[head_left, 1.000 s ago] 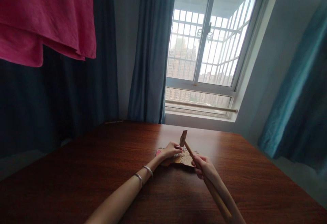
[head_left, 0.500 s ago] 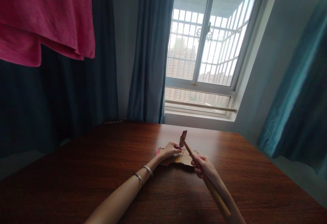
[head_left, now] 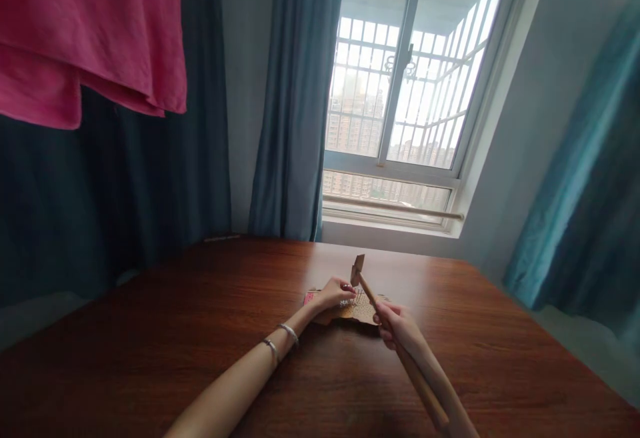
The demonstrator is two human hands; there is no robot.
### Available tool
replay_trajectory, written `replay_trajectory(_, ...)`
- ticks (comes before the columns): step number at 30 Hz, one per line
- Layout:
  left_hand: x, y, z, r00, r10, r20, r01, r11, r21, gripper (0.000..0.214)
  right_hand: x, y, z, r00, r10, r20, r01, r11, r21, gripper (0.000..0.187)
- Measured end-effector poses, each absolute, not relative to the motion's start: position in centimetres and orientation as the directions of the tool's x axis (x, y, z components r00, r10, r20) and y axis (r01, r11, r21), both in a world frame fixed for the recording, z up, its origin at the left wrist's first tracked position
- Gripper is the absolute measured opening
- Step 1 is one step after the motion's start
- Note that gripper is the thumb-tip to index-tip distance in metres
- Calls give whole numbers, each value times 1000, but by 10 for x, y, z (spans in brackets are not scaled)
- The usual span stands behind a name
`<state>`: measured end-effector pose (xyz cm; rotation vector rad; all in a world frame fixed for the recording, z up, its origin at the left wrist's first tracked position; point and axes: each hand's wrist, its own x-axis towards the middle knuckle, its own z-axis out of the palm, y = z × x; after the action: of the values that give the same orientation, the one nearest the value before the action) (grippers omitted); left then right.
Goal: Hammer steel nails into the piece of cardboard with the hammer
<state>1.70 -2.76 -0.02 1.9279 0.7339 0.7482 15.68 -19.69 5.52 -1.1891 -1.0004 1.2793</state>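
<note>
My right hand [head_left: 400,326] is wrapped round the wooden handle of a hammer [head_left: 367,288]. Its head is raised just above the fingertips of my left hand [head_left: 334,293]. Those fingers are pinched together over a tan, speckled piece of board [head_left: 369,310] that looks like cardboard with a torn front edge. Something small and dark red shows at the fingertips, too small to name. Several thin upright pins [head_left: 359,295] stand in the board beside the left fingers. A pink patch [head_left: 309,297] marks the board's left end, partly behind my left wrist.
The board lies on a large brown wooden table [head_left: 150,351]. Beyond it are a barred window [head_left: 395,111] and blue curtains [head_left: 295,111]. A pink cloth [head_left: 100,31] hangs at the upper left, above table height.
The hammer's head has shifted very slightly left, and my right hand has tilted a little with it. My left hand keeps its place on the board.
</note>
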Motion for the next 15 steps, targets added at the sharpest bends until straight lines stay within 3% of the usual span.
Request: replay_trajectory(15,15,-31,7,612,766,199,217,-405,888,37,159,-196,54,97,993,-61,-206,-40,-978,38)
